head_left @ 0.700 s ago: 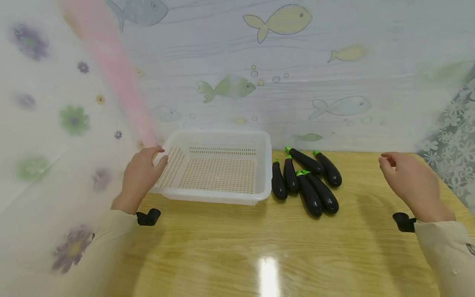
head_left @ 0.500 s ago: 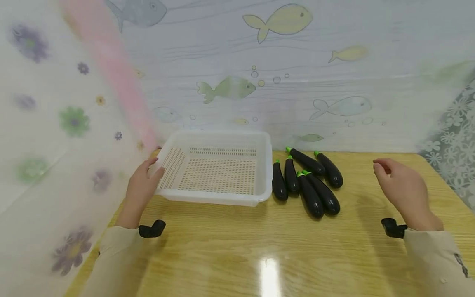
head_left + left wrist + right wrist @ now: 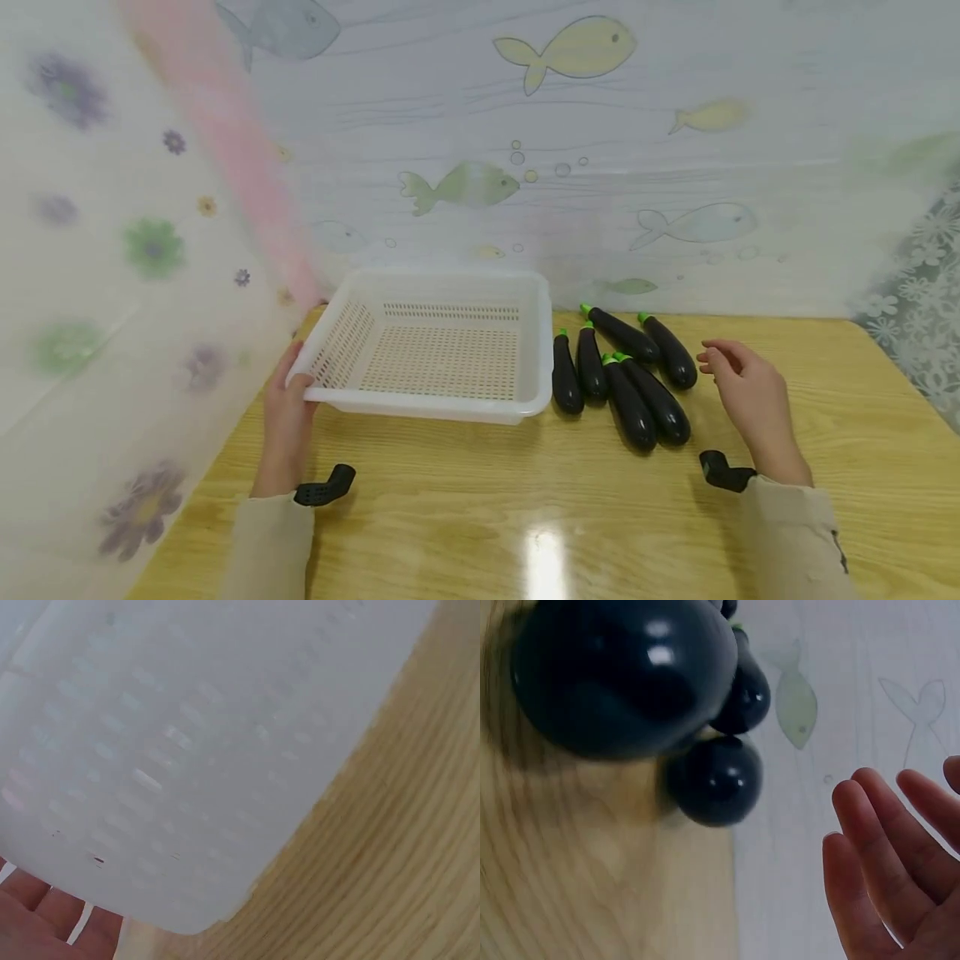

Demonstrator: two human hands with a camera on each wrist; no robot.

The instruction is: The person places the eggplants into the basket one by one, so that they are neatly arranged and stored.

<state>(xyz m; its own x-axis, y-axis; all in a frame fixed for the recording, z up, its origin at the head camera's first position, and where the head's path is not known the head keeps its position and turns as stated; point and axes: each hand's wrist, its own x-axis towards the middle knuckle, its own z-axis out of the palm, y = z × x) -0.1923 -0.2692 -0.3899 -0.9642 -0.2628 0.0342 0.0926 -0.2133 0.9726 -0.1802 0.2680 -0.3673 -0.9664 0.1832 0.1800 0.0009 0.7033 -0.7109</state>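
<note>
In the head view a white plastic basket (image 3: 435, 406) with slotted sides stands on the table, nothing in it. The left hand (image 3: 287, 425) grips its front left corner, thumb over the rim and fingers outside; the left wrist view shows fingers (image 3: 60, 911) against the basket wall (image 3: 187, 750). Several dark eggplants (image 3: 632, 408) with green caps lie right of the basket. The right hand (image 3: 750, 400) hovers right of them, holding nothing; its relaxed fingers (image 3: 885, 862) are apart from the nearest eggplants (image 3: 716, 780) in the right wrist view.
A wood-grain table (image 3: 450, 500) extends in front of the basket and to the right. Behind it hangs a pale sheet (image 3: 450, 108) with fish drawings, and a flowered sheet (image 3: 97, 292) borders the left side.
The left hand has moved down and closed on the basket's front left corner. The right hand has moved left, closer to the eggplants. The basket and eggplants lie about where they were.
</note>
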